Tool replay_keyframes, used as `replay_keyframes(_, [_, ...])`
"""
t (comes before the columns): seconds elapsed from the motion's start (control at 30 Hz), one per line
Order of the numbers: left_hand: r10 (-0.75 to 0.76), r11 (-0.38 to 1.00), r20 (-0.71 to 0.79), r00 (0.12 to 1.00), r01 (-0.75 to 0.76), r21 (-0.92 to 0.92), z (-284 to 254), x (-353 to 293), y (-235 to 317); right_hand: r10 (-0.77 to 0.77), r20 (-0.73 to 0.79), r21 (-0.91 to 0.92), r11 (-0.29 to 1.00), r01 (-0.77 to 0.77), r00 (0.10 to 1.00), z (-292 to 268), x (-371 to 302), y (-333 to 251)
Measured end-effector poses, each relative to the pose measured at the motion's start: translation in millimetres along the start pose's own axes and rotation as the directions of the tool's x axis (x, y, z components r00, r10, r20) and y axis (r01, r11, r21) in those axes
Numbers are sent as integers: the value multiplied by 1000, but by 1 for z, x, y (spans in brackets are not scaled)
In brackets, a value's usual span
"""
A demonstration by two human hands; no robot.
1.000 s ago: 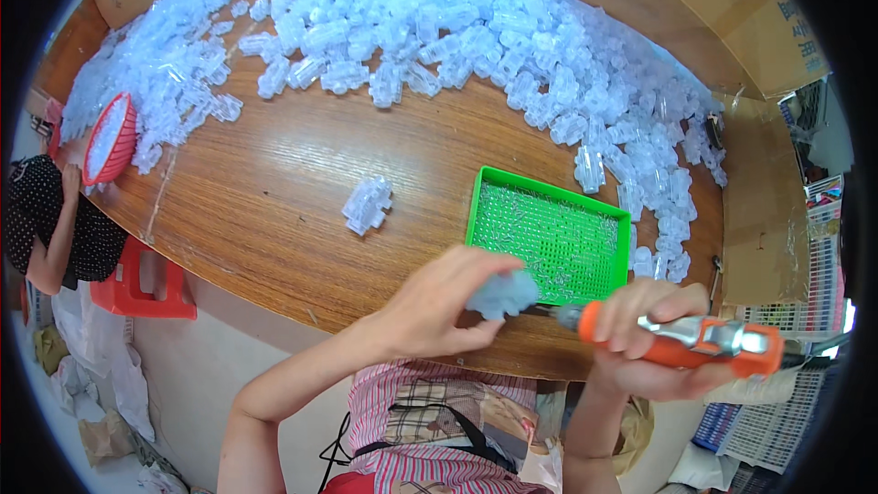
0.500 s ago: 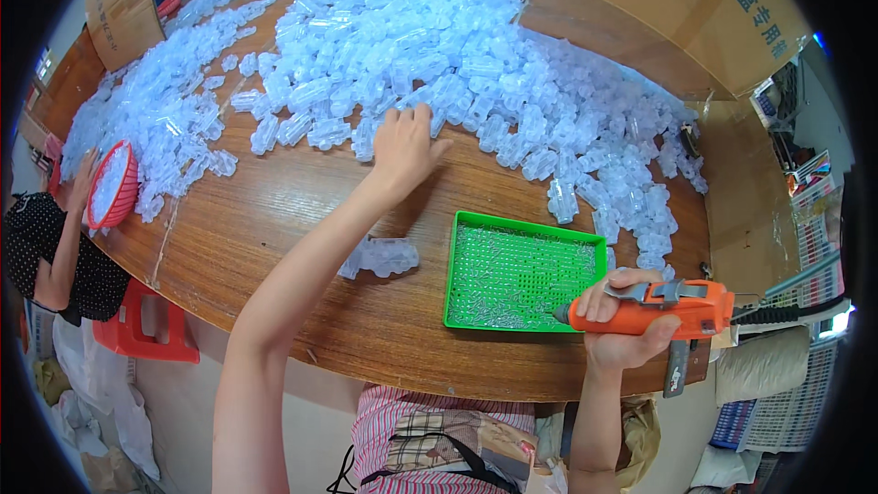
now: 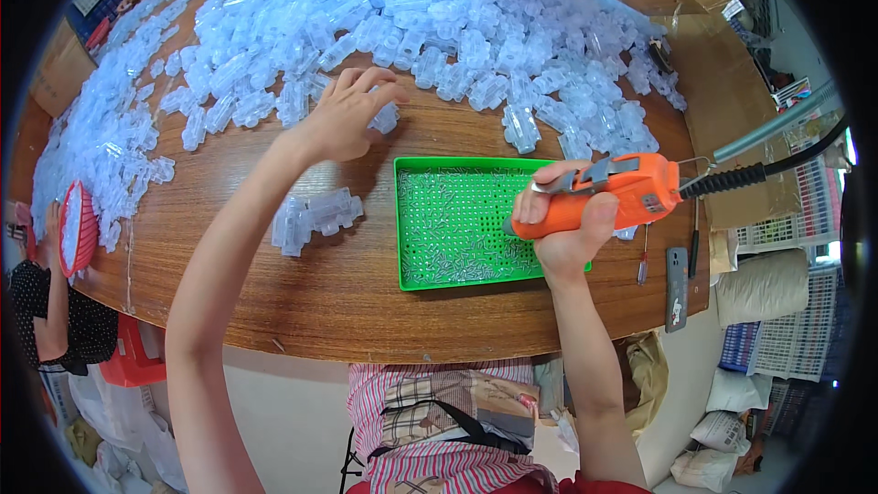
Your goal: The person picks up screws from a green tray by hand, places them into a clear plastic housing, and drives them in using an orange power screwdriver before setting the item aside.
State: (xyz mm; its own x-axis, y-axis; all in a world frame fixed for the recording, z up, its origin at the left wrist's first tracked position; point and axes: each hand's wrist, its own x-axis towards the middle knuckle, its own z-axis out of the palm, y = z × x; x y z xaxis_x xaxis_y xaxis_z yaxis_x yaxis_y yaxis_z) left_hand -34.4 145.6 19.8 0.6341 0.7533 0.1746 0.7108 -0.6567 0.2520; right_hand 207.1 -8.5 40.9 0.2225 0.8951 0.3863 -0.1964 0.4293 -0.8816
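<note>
My left hand (image 3: 340, 119) is at the near edge of a heap of clear plastic casings (image 3: 430, 14). One clear plastic casing (image 3: 388, 119) sits between its thumb and curled fingers, partly hidden by them. In my right hand (image 3: 562, 229) is an orange electric screwdriver (image 3: 608, 201), its tip pointing left over the green tray (image 3: 401, 247). That perforated tray holds many small metal screws (image 3: 457, 265). A few more clear casings (image 3: 315, 218) lie together on the wooden table, left of the tray and below my left hand.
A cable (image 3: 777, 178) runs right from the screwdriver. A dark phone-like object (image 3: 676, 288) and a small screwdriver (image 3: 643, 261) lie at the table's right edge. At left, another person's arm reaches a red basket (image 3: 80, 229). Cardboard (image 3: 732, 119) borders the right side.
My view has shifted, and more of the table's right edge shows. My left hand has drawn back slightly from the heap with a casing. The orange screwdriver stays in my right hand, further over the tray.
</note>
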Motion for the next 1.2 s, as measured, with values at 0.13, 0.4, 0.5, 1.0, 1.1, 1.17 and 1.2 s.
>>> replay_keyframes(0.13, [113, 989, 179, 977, -127, 71, 3, 3, -16, 20, 48, -45, 999, -18, 999, 0, -6, 1])
replay_keyframes(0.4, [69, 956, -206, 976, -123, -265, -23, -28, 29, 43, 37, -38, 998, -42, 998, -2, -9, 9])
replay_keyframes(0.5, [67, 894, -208, 976, -151, -422, -37, -61, 80, 35, 47, -44, 998, -33, 998, -2, -10, 10])
replay_keyframes(1.0, [-129, 713, -188, 974, -41, -700, 35, -123, 165, -150, 329, 147, 983, 107, 932, 19, -31, -86])
replay_keyframes(1.1, [-94, 718, -196, 976, -70, -692, 39, -125, 164, -108, 414, 86, 993, 79, 904, 23, -39, -80])
replay_keyframes(1.17, [-103, 716, -197, 975, -65, -695, 38, -126, 164, -124, 425, 100, 991, 90, 897, 26, -42, -74])
replay_keyframes(1.2, [-108, 713, -198, 974, -63, -698, 38, -125, 164, -77, 400, 105, 994, 38, 913, 29, -44, -76])
